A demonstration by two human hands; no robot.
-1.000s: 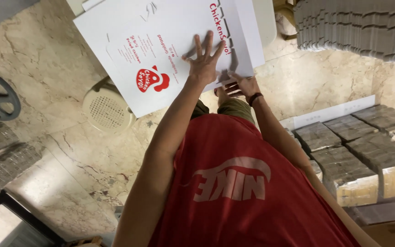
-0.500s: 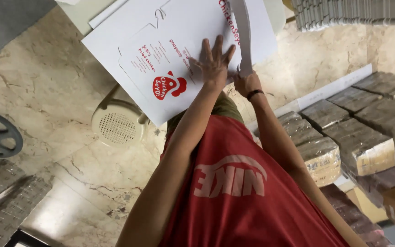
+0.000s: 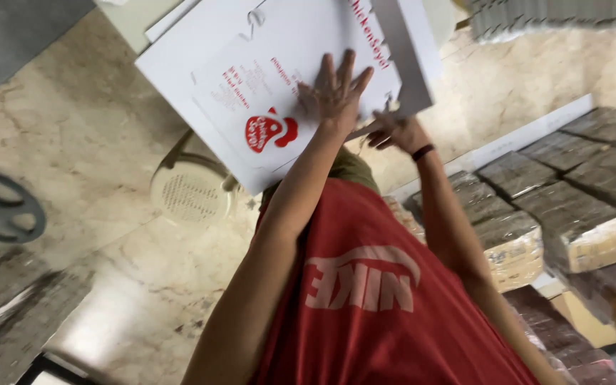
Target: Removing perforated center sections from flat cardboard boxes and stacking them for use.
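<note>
A flat white cardboard box (image 3: pixel 237 78) with red print lies tilted in front of me over the marble floor. My left hand (image 3: pixel 336 89) presses flat on its printed face, fingers spread. My right hand (image 3: pixel 392 132), with a dark band at the wrist, pinches the box's lower right edge, just under a narrow grey-white flap (image 3: pixel 402 53) that stands up along that side. My red shirt (image 3: pixel 386 306) fills the bottom of the view.
Wrapped bundles of flat cardboard (image 3: pixel 572 207) are stacked at the right, and more grey stacks (image 3: pixel 557 18) sit at the top right. A round white perforated object (image 3: pixel 190 192) lies under the box. A dark wheel-shaped object (image 3: pixel 1 207) lies at the left.
The box has shifted up and to the right in view. The side flap now stands up more. My right hand has moved along the edge beneath it, while my left hand stays pressed on the face.
</note>
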